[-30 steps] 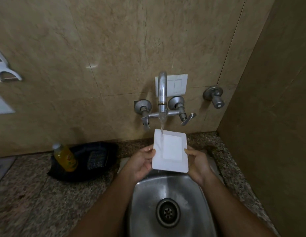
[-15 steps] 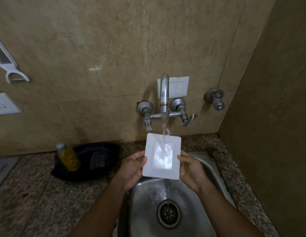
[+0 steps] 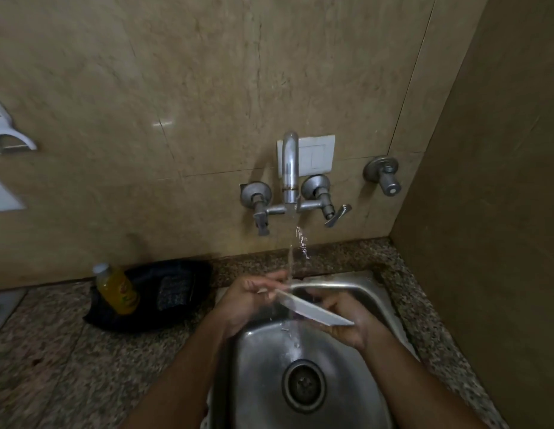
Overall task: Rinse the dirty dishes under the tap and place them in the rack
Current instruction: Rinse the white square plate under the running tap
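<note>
White plate tilted edge-on under tap, gripped by left hand and right hand. Mid-rinse; next, to the unseen rack.

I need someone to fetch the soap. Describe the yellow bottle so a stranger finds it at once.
Start at the steel sink and go left along the speckled counter to the black bag by the wall. The yellow bottle with the white cap leans on it, the only bright thing there.

White square plate tipped nearly edge-on under the tap, water streaming across it, held over the steel sink.
</note>
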`<control>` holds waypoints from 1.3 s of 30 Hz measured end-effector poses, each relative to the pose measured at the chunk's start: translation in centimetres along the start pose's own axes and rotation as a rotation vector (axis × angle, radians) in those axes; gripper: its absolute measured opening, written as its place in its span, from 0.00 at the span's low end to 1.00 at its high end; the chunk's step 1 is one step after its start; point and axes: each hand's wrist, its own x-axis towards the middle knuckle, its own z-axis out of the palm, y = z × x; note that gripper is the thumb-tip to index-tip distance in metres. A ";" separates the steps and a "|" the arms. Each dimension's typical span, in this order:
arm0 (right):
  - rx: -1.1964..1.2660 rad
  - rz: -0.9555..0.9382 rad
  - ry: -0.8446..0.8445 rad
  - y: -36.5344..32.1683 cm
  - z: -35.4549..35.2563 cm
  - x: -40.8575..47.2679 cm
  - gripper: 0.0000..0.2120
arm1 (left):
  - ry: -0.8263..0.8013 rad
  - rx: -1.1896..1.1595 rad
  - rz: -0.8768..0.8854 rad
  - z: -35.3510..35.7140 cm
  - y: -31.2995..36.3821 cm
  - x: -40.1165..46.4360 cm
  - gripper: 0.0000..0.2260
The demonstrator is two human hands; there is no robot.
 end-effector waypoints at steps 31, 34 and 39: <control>-0.953 -1.050 0.674 -9.3 5.0 -0.5 0.08 | 0.136 -0.084 -0.041 3.0 1.2 1.3 0.16; -1.131 -1.134 0.729 -9.1 4.9 -0.1 0.06 | 0.176 -0.057 -0.009 3.0 1.2 1.2 0.16; -1.284 -1.077 0.669 -9.1 4.6 -1.4 0.07 | 0.219 0.013 0.021 2.9 1.1 -0.1 0.16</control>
